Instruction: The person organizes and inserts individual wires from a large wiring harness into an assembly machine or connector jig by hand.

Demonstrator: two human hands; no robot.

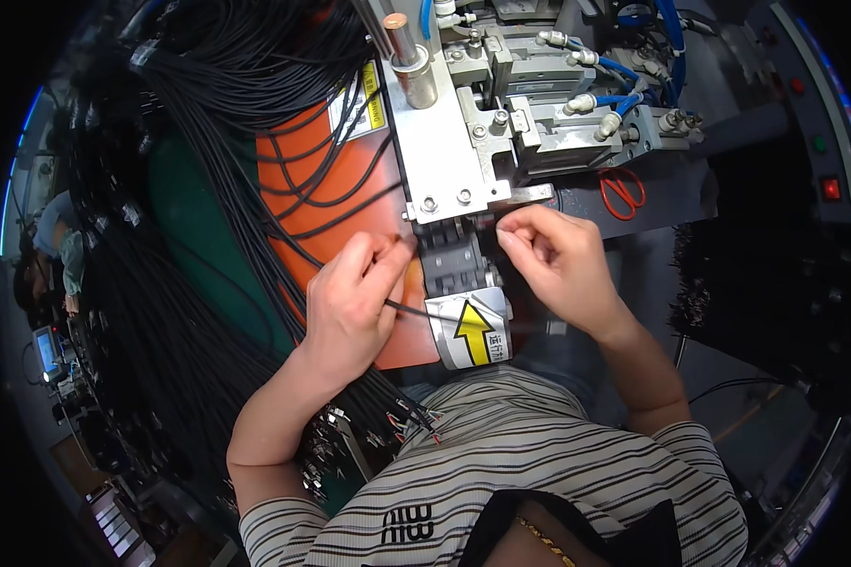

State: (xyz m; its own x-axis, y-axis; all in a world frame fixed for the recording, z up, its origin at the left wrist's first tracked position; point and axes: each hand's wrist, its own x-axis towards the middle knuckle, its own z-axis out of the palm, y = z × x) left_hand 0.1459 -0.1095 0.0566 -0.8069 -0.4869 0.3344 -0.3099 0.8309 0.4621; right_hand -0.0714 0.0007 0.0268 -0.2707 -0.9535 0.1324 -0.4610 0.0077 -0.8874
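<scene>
pinching black cable (407, 309), left hand (350, 302)

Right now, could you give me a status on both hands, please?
Left hand pinching thin black cable. Right hand fingertips at machine's black guide block. Black cable bundle drapes alongside.

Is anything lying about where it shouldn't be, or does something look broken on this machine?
Nothing looks broken. The one odd thing: orange-handled scissors lie loose on the machine bed, beside the metal press head. The black cables are a thick bundle, not a spill.
</scene>
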